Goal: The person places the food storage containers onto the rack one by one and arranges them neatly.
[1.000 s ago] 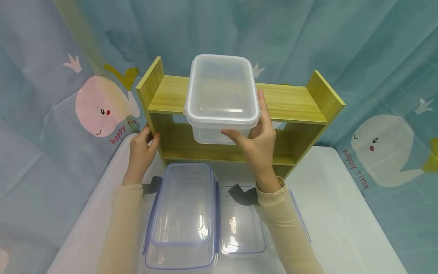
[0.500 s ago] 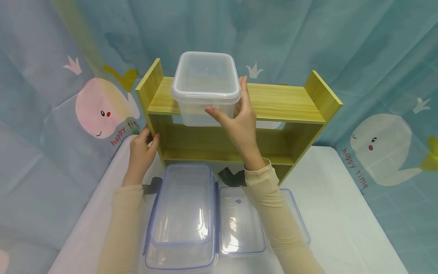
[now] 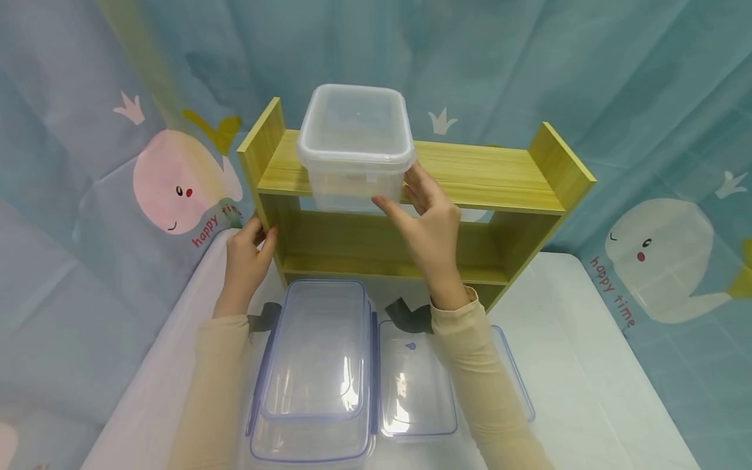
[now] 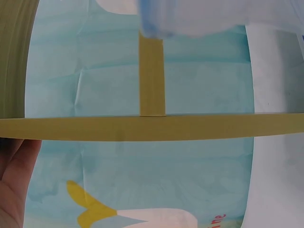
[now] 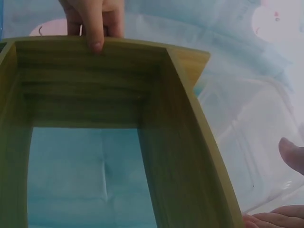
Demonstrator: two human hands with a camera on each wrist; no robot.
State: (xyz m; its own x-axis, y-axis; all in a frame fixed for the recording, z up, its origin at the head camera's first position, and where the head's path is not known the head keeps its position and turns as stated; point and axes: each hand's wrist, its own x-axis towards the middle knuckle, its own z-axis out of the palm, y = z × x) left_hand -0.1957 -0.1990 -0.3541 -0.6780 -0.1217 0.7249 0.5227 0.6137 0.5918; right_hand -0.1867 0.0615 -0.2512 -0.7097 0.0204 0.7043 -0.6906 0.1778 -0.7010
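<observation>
In the head view a clear plastic food container (image 3: 355, 143) with a frosted lid sits at the left of the top board of a small wooden shelf (image 3: 487, 176), its front jutting past the board's edge. My right hand (image 3: 433, 238) holds the container's lower right corner, thumb on the front and fingers along the right side. In the right wrist view the thumb (image 5: 292, 156) lies over the container (image 5: 251, 142). My left hand (image 3: 245, 261) grips the shelf's left side panel, thumb inside and the other fingers outside; the right wrist view shows this hand (image 5: 97, 19) too.
Blue-rimmed lidded containers (image 3: 317, 352) are stacked on the white table (image 3: 587, 365) before the shelf. Beside them lies a flatter blue-rimmed one (image 3: 417, 385), with another partly under the right sleeve. A patterned curtain (image 3: 470, 72) hangs behind.
The container has moved left and back onto the top board. My right hand went along, then slid lower and rightward on its corner, fingers more bent. The left hand stays on the panel.
</observation>
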